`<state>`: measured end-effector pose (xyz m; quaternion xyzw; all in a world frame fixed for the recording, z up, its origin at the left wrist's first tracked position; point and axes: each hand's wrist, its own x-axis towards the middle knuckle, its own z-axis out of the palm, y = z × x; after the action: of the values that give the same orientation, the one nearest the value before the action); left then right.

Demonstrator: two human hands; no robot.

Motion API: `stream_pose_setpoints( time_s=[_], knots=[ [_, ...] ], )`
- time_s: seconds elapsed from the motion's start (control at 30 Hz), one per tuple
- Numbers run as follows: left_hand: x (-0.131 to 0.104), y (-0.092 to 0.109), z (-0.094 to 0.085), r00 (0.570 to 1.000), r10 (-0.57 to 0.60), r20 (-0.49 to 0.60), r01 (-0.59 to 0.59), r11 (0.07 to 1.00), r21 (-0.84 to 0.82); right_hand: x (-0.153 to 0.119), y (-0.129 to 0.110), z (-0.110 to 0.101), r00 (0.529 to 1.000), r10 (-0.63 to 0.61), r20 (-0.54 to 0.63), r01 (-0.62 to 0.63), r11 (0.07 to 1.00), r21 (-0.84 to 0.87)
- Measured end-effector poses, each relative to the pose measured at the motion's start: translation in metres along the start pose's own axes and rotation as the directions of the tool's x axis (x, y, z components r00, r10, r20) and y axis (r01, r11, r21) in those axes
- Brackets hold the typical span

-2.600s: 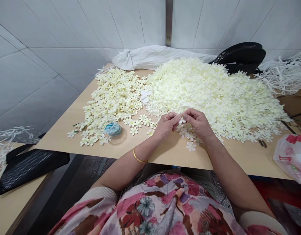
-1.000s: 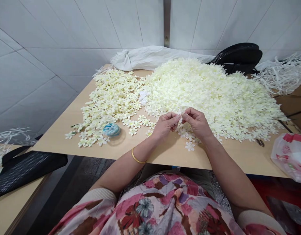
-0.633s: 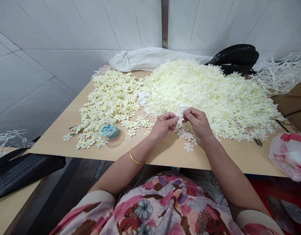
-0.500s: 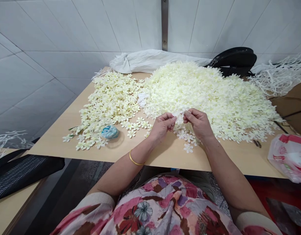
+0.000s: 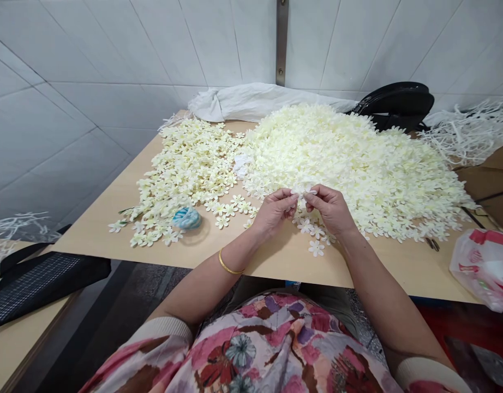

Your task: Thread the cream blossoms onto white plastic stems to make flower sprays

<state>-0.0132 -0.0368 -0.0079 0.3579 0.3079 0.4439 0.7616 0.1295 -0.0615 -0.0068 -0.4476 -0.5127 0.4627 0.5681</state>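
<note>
Just above the front of the big heap, my left hand (image 5: pixel 275 213) and my right hand (image 5: pixel 330 207) are close together. Both are pinched on a small white artificial flower (image 5: pixel 302 191) between their fingertips. Whether it is one blossom or a few stacked ones, I cannot tell. Behind the hands rises a large heap of pale cream artificial flowers (image 5: pixel 358 164). A smaller, yellower pile of flowers (image 5: pixel 186 164) spreads to the left. A few loose blossoms (image 5: pixel 316 248) lie on the table below my right hand.
A blue-and-white ball of yarn (image 5: pixel 186 218) sits on the table (image 5: pixel 112 213), left of my hands. At the back are white cloth (image 5: pixel 251 102) and a black bag (image 5: pixel 399 103). A red-and-white plastic bag (image 5: pixel 483 267) lies at the right edge, near small dark metal pieces (image 5: pixel 432 244).
My fingertips have drawn slightly closer together, and the white flower between them shows more plainly. The view has shifted a little; the piles look the same.
</note>
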Motion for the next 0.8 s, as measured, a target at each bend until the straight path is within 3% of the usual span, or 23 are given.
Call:
stream_pose_setpoints(
  time_s=[0.13,0.43,0.57,0.8],
  knots=[
    [-0.0002,-0.0016,-0.0007,1.0,0.024,0.0,-0.024,0.998,0.054,-0.0007,-0.0001,0.0008,1.0,-0.019,0.0,0.019,0.994,-0.107],
    [0.0024,-0.0063,-0.0043,0.997,0.072,-0.039,-0.066,0.988,0.14,-0.0011,-0.0023,-0.0005,0.997,-0.049,-0.058,0.04,0.989,-0.139],
    [0.0023,-0.0053,-0.0037,0.996,0.082,-0.039,-0.075,0.985,0.155,-0.0039,-0.0044,0.0007,0.99,-0.112,-0.089,0.082,0.955,-0.284],
    [-0.0005,-0.001,-0.0006,0.998,0.05,-0.049,-0.043,0.991,0.123,-0.0032,-0.0084,-0.0078,0.903,-0.355,-0.243,0.19,0.835,-0.516]
  ],
)
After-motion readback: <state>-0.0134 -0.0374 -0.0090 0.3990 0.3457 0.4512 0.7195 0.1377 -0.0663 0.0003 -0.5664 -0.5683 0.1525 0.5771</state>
